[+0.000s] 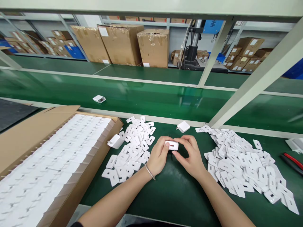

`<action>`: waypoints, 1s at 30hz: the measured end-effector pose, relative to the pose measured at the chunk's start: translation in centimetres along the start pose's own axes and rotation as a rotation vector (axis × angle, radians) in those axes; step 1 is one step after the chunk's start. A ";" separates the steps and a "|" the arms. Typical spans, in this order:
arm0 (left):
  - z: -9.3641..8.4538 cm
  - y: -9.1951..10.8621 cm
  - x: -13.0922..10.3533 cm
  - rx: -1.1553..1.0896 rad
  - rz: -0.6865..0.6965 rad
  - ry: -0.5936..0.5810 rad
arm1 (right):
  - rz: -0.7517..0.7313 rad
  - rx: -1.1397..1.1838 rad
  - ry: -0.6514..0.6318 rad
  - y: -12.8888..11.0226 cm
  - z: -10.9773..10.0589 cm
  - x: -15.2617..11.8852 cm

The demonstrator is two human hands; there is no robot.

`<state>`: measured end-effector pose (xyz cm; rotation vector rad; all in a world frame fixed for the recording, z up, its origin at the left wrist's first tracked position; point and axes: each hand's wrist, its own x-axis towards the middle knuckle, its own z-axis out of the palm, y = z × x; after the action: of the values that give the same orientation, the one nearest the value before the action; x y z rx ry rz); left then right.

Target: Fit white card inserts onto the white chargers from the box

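Observation:
A white charger [173, 145] with a red-lined slot in its end face is held above the green table. My left hand [159, 154], with a bracelet at its wrist, grips it from the left, thumb on the end face. At its right side are the thumb and fingers of my right hand [191, 156], curved round it. Thin metal prongs show just behind it. White slotted plates [134, 142] lie in a loose pile left of my hands, and a larger heap of plates [243, 164] lies to the right. Another white charger [183, 126] rests behind my hands.
An open carton [94, 167] full of white chargers stands at the left. One charger [115, 141] lies beside it, another [99, 99] on the green conveyor [142, 97]. Red-handled pliers [293, 162] lie far right. A slanting metal post [258, 72] rises behind the right heap.

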<state>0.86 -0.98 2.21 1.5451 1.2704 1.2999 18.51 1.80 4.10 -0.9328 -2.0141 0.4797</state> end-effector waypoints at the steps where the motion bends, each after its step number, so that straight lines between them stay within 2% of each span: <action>1: 0.0 0.0 -0.1 -0.003 0.032 0.002 | 0.075 0.065 -0.016 0.1 0.1 -0.1; 4: 0.0 -0.2 -0.3 0.021 0.157 -0.008 | 0.289 0.288 -0.132 0.2 0.5 -0.4; 6: -0.1 -0.3 -0.3 0.061 0.240 -0.013 | 0.353 0.403 -0.190 0.2 0.9 -0.5; 10: -0.2 -0.4 -0.2 0.149 0.357 -0.002 | 0.341 0.477 -0.129 -0.2 1.4 -0.7; 14: -0.1 -0.3 -0.2 0.154 0.393 0.012 | 0.316 0.446 -0.076 -0.7 1.6 -0.8; 19: 0.0 -0.4 -0.1 0.090 0.369 -0.001 | 0.312 0.416 -0.039 -0.8 1.9 -0.7; 23: 0.2 -0.5 0.1 -0.035 0.232 -0.054 | 0.349 0.398 -0.017 -0.3 2.0 -0.6; 26: 0.3 -0.5 0.2 -0.081 0.126 -0.080 | 0.371 0.385 -0.048 0.0 1.9 -0.6; 30: 0.2 -0.5 0.3 -0.065 0.106 -0.078 | 0.389 0.421 -0.076 0.1 1.9 -0.5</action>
<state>0.93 -0.59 1.75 1.6199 1.0993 1.3207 17.16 1.50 2.64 -1.0464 -1.6970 1.1191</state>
